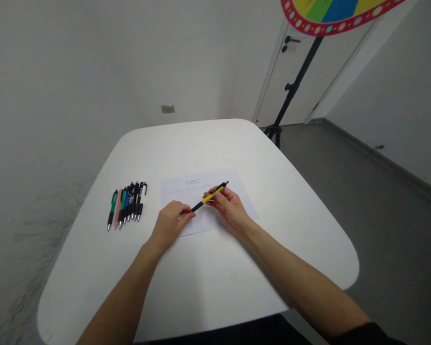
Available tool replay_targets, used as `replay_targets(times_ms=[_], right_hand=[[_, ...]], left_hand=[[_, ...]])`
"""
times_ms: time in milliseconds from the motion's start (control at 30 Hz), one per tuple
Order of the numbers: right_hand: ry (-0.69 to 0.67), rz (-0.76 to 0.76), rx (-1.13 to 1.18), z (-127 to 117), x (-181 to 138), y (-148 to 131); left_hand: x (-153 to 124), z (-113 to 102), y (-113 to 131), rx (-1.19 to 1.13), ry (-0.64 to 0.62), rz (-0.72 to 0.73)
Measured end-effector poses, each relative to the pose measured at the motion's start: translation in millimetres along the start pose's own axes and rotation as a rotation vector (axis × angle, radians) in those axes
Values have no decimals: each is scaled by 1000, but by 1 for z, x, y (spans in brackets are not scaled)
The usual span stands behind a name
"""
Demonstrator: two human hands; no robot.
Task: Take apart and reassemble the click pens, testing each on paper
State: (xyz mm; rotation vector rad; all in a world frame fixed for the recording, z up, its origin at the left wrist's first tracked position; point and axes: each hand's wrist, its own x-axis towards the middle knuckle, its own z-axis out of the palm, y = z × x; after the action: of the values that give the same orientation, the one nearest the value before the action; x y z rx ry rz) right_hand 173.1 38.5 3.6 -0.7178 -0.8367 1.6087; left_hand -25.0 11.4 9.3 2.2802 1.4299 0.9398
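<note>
Bridging left hand (169,222) and right hand (232,208), a yellow-black pen (209,197) slants.

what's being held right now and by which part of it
A yellow-and-black pen: the left hand grips its black lower end, the right hand its yellow barrel.
</note>
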Motion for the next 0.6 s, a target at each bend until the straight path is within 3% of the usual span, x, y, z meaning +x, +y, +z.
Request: replay_targets(times_ms=[67, 167, 333, 600], right_hand=[[-28, 20, 69, 2, -1, 0], [41, 18, 223, 0, 3, -4], [81, 84, 506, -12, 9, -16], [47, 126, 601, -27, 6, -20]], left_hand=[[-1, 0, -1, 2, -11, 37], [-2, -2, -6, 37, -16, 65], [-8, 2, -20, 253, -113, 89], [-13, 11, -20, 496, -294, 56]])
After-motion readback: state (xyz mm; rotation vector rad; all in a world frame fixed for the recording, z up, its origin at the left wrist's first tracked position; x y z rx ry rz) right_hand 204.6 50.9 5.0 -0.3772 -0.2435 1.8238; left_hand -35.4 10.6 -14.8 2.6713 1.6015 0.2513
